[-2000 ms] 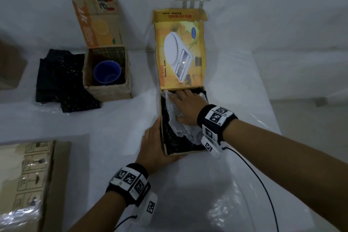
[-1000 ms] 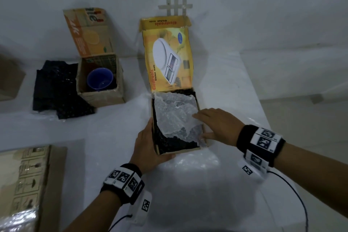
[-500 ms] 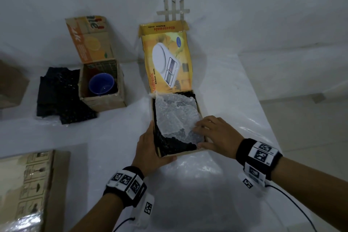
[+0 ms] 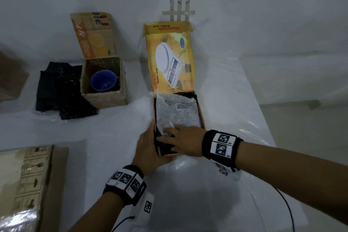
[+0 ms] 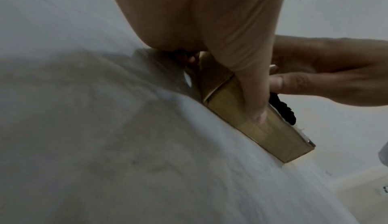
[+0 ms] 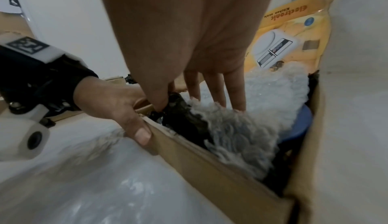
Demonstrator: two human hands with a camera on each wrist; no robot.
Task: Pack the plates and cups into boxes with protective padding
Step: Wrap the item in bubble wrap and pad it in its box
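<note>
The open yellow scale box [image 4: 201, 118] lies on the white table with its lid [image 4: 169, 58] standing upright. Black padding [image 4: 163, 149] lines it, and white bubble wrap [image 4: 177, 111] lies on top. In the right wrist view a blue plate [image 6: 302, 124] shows under the bubble wrap [image 6: 252, 128]. My right hand [image 4: 180, 141] presses straight fingers [image 6: 216, 88] on the wrap at the near end. My left hand [image 4: 148, 149] clasps the near left corner, its thumb [image 5: 247, 86] along the front wall [image 5: 273, 136]. A blue cup [image 4: 102, 81] sits in a brown box [image 4: 107, 100] at the back left.
A pile of black padding [image 4: 56, 90] lies left of the brown box. A flat carton [image 4: 28, 184] lies at the near left, and another brown box [image 4: 9, 77] at the far left. The table's right edge [image 4: 263, 118] runs close to the yellow box.
My right hand spread the bubble wrap over the box, went to its right wall, then moved left onto the wrap at the near end. The left hand stayed on the corner.
</note>
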